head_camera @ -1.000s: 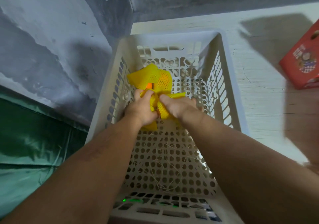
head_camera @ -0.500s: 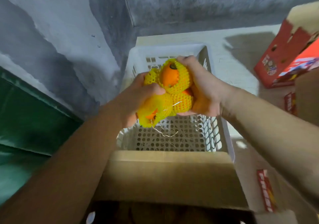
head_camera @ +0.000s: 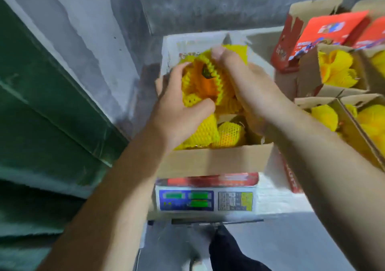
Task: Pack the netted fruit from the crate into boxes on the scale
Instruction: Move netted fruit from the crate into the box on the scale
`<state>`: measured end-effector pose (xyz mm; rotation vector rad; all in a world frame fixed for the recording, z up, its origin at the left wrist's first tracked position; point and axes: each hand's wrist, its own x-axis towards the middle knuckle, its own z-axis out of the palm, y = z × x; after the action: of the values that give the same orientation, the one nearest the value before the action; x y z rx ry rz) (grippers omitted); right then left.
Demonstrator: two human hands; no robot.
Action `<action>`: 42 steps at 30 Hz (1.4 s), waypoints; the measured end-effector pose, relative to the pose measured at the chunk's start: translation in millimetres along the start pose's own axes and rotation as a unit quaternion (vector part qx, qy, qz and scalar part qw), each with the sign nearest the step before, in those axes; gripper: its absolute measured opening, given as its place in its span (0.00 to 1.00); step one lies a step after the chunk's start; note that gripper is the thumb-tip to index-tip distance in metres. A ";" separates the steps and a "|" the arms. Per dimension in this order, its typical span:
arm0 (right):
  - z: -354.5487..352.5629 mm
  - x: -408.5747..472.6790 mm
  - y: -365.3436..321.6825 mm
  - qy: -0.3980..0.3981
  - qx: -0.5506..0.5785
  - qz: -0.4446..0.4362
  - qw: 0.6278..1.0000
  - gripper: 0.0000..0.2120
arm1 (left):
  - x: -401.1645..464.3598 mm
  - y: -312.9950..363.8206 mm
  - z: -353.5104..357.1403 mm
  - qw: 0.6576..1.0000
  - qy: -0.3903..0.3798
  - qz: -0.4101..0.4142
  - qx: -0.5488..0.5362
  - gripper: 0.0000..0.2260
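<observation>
An open cardboard box (head_camera: 212, 162) stands on the scale (head_camera: 206, 199), whose green display faces me. Inside lie several oranges in yellow foam nets (head_camera: 227, 135). Over the box's far half, both hands hold a bunch of netted oranges (head_camera: 205, 83); one orange shows its bare skin and stem. My left hand (head_camera: 177, 103) grips the bunch from the left, thumb curled under it. My right hand (head_camera: 245, 78) grips it from the right, fingers curled over the top net. The crate is hidden behind the box.
To the right stand further cardboard boxes (head_camera: 333, 70) with netted fruit, their red printed flaps up. A grey wall (head_camera: 104, 30) and green sheeting (head_camera: 41, 114) close the left side. My dark shoe (head_camera: 229, 252) shows on the floor below the scale.
Both hands lifted the netted oranges out of the white crate and carried them towards me, over the box on the scale. My view dropped from the crate to the box and scale.
</observation>
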<state>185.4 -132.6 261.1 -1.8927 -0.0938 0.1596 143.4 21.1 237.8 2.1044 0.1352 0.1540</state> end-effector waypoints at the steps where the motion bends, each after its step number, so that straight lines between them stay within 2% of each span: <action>1: 5.4 -9.9 8.9 0.009 -0.048 -0.006 0.999 0.25 | -4.0 -9.8 4.1 0.995 -0.042 -0.015 0.084 0.34; 3: 11.9 -20.1 34.3 0.004 -0.194 0.009 0.981 0.27 | -14.8 -28.7 5.0 0.965 -0.119 -0.048 0.229 0.36; 4: 13.4 -31.7 49.2 -0.023 -0.267 0.043 0.963 0.31 | -19.9 -37.2 2.2 0.958 -0.132 -0.056 0.249 0.37; 6: 13.9 -40.5 68.2 -0.036 -0.333 0.084 0.938 0.43 | -27.9 -47.8 -5.4 0.971 -0.099 -0.039 0.214 0.34; 7: 12.9 -43.1 70.7 -0.027 -0.365 0.091 0.926 0.45 | -31.8 -49.5 -9.0 0.978 -0.066 -0.020 0.198 0.29; 9: 13.0 -45.1 74.1 -0.009 -0.428 0.075 0.900 0.44 | -36.7 -48.7 -14.6 0.980 -0.025 0.009 0.197 0.22; 11: 15.2 -51.9 73.1 0.019 -0.463 0.057 0.884 0.37 | -40.8 -44.4 -18.8 0.976 -0.028 0.027 0.213 0.18; 13: 16.9 -58.5 70.1 0.045 -0.461 0.032 0.886 0.30 | -47.0 -37.9 -20.7 0.973 -0.041 0.036 0.224 0.17; 16: 19.6 -70.6 65.4 0.032 -0.432 -0.014 0.901 0.24 | -55.2 -30.7 -21.1 0.976 -0.046 0.040 0.211 0.16; 21: 28.7 -87.5 55.4 -0.005 -0.365 -0.083 0.927 0.21 | -66.9 -23.8 -24.9 0.989 -0.010 0.039 0.144 0.15; 23: 30.3 -88.8 51.5 -0.012 -0.333 -0.113 0.936 0.22 | -72.4 -18.2 -27.1 0.994 0.007 0.042 0.100 0.14; 26: 34.8 -89.2 45.6 -0.042 -0.296 -0.171 0.939 0.32 | -81.4 -4.5 -31.1 0.999 0.004 0.039 -0.013 0.13; 28: 40.5 -90.1 41.1 -0.092 -0.218 -0.236 0.942 0.37 | -89.2 8.2 -34.7 0.994 -0.025 0.032 -0.105 0.11; 30: 47.0 -90.4 37.0 -0.119 -0.085 -0.267 0.952 0.33 | -96.1 22.3 -39.6 0.982 -0.053 0.042 -0.175 0.10; 32: 51.9 -87.3 30.9 -0.120 0.019 -0.246 0.962 0.21 | -100.9 35.6 -45.9 0.969 -0.064 0.074 -0.229 0.10; 34: 49.9 -86.2 21.9 -0.124 0.060 -0.193 0.972 0.05 | -102.9 45.3 -54.0 0.947 -0.082 0.090 -0.297 0.09; 36: 37.8 -80.3 20.9 -0.127 0.097 -0.133 0.978 0.10 | -100.4 48.8 -61.9 0.942 -0.090 0.112 -0.302 0.08; 38: 18.7 -68.7 18.8 -0.109 0.164 -0.077 0.977 0.14 | -93.5 45.6 -67.3 0.957 -0.071 0.132 -0.247 0.07; 40: -4.8 -53.1 16.4 -0.086 0.216 -0.019 0.972 0.13 | -84.8 38.8 -69.4 0.973 -0.053 0.107 -0.196 0.08; 42: -30.2 -36.2 17.7 -0.026 0.224 0.051 0.973 0.12 | -75.0 28.5 -68.6 0.989 -0.045 0.058 -0.131 0.09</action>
<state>154.2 -171.8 256.2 -1.4430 0.0051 0.2758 59.2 52.6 293.1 1.8533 -0.0598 0.1369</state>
